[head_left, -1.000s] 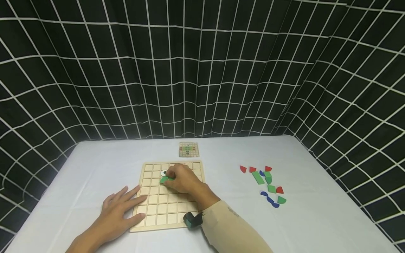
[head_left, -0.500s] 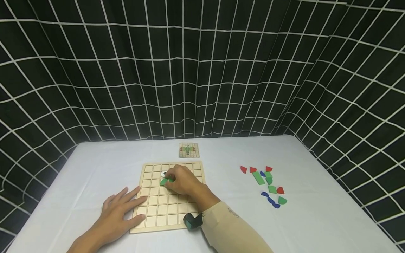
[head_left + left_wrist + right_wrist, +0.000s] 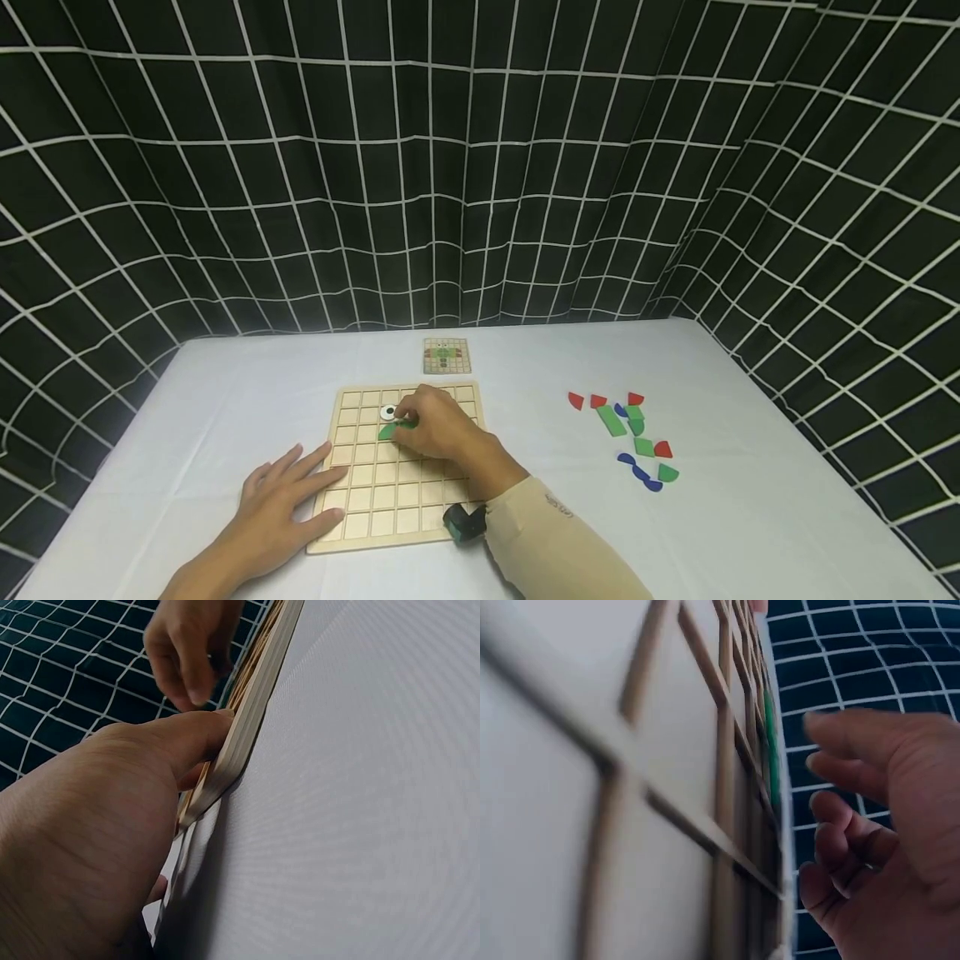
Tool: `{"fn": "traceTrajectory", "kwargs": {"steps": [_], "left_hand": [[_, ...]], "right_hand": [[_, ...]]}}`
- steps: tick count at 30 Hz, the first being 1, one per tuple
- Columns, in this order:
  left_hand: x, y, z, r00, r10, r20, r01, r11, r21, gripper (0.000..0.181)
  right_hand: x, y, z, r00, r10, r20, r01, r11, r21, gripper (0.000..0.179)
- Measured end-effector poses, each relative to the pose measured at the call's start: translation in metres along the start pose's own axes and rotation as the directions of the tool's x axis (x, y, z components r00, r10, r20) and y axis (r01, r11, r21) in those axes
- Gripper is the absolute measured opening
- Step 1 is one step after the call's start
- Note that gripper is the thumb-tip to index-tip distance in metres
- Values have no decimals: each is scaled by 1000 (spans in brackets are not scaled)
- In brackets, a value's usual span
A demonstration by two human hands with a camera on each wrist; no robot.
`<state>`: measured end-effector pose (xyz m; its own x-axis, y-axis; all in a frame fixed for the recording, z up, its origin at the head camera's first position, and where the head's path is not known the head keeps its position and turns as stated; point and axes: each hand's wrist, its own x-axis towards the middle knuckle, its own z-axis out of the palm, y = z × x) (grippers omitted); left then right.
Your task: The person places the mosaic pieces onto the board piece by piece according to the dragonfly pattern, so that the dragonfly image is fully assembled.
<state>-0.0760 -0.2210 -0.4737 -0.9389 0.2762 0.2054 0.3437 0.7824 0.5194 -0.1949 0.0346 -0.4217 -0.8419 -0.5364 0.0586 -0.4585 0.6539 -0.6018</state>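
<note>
My left hand (image 3: 281,504) lies spread at the left edge of the wooden grid board (image 3: 360,525), its thumb and some fingertips resting on the rim. In the left wrist view the left thumb (image 3: 187,739) lies over the board's edge. My right hand (image 3: 438,425) is over the board's upper middle, thumb and index finger apart around green pieces (image 3: 387,432). A white eye disc with a black pupil (image 3: 387,412) sits just beyond them. In the right wrist view, a gap shows between the right hand's fingertips (image 3: 814,724) and the green strip (image 3: 772,750) on the board.
To the right lie loose red quarter pieces (image 3: 576,401), green pieces (image 3: 611,421) and blue half-round pieces (image 3: 641,472). A small picture card (image 3: 447,356) lies behind the board. The white table (image 3: 255,375) ends at a black curtain with white grid lines (image 3: 450,167).
My right forearm, with the wrist camera, has shifted slightly to the right. The right hand stays around the same spot on the board, and the left hand has not moved noticeably.
</note>
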Motion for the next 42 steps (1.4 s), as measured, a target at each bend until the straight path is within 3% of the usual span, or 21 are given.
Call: {"fn": "traceTrajectory", "kwargs": {"steps": [7,13,21,28,31,35,42], "left_hand": [[0,-1,0,1000,-6,0,6,1000,3,51],[0,-1,0,1000,2,-20,-2,1000,3,51],[1,-2,-1,1000,1,-25,-2,1000,-11,51],[1,0,0,1000,0,-26,0,1000,-11,51],[2,1,0,1000,6,-28,-7,1000,-13,50],[2,1,-1,999,9,-32,-10,1000,-14,50],[0,0,0,1000,-19,-14,19,1000,-9,51]], "right_hand": [[-11,-13,-37,999,-38,-39,40,997,60,22],[-31,-21,-80,980,-138,-140,146,988,48,21],[-71,-17,-127,913,-249,-323,263,965,0,22],[-108,5,-158,823,-340,-455,350,934,-65,26],[-123,17,-169,795,-353,-492,345,932,-111,30],[-141,39,-181,779,-343,-525,321,937,-137,35],[-162,87,-192,792,-242,-560,200,970,-135,38]]}}
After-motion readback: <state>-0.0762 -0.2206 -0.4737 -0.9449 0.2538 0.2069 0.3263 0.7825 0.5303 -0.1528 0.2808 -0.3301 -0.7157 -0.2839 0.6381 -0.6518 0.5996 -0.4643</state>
